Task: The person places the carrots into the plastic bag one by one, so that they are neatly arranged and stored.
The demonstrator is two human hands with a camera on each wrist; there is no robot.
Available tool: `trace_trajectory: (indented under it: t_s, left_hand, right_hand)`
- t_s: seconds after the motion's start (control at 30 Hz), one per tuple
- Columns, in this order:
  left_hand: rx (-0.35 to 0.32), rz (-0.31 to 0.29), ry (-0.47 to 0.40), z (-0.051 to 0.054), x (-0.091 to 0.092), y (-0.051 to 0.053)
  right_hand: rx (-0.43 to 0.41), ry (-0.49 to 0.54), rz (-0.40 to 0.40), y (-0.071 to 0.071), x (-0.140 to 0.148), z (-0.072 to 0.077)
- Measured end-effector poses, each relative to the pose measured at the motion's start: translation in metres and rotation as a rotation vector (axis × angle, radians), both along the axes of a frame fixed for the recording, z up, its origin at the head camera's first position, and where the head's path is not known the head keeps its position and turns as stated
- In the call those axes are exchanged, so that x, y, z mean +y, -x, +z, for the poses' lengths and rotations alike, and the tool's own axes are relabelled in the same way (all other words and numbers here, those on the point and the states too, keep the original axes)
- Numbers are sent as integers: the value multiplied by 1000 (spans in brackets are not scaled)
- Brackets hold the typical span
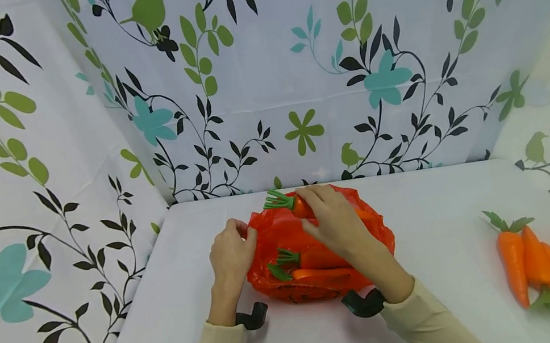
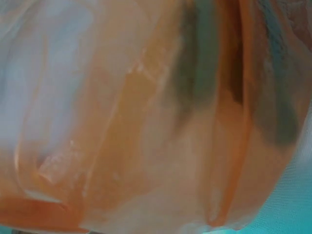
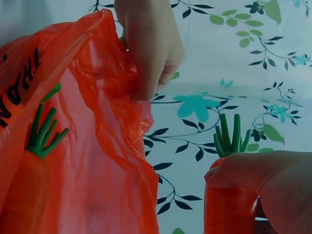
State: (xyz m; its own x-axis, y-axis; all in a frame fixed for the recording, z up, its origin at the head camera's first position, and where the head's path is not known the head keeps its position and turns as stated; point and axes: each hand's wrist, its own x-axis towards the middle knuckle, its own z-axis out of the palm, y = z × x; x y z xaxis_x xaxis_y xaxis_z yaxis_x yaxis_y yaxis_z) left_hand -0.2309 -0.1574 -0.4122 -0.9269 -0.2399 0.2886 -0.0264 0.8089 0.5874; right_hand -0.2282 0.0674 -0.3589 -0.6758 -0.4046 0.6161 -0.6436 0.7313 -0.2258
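A red plastic bag (image 1: 282,233) lies on the white table with its mouth spread. My left hand (image 1: 230,251) pinches the bag's left edge; the right wrist view shows that hand (image 3: 153,53) at the rim. Above the far part of the bag, my right hand (image 1: 335,221) grips a toy carrot (image 1: 302,207) with green stalks, its thumb across the carrot (image 3: 229,204) in the right wrist view. Inside the bag lie more carrots (image 1: 319,259), one with a green top. The left wrist view is filled by blurred bag plastic (image 2: 146,161); no fingers show there.
Several orange toy carrots (image 1: 513,268) with leafy tops lie at the table's right side. A patterned curtain (image 1: 254,82) hangs behind and to both sides of the white table (image 1: 177,298). Black straps (image 1: 365,303) circle both wrists.
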Motion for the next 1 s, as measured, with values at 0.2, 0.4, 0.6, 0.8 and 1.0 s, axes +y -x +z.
trace_trajectory:
  t_s: [0.2,0.4,0.6,0.8,1.0]
  left_hand:
    - [-1,-4,-3,0,0,1]
    - [9,-3,6,0,-1,1]
    - [-7,4,10,0,-1,1]
    - [-41,12,5,1,-2,2]
    - [-27,16,8,1,-1,1]
  right_hand:
    - [-39,-16,30,0,-7,-5]
    - [-75,-68,40,1,-15,-12]
    - [-48,-102,72,-2,-24,-15]
    - [-57,-126,70,-5,-31,-14]
    - [-113,-156,44,-1,-32,-20]
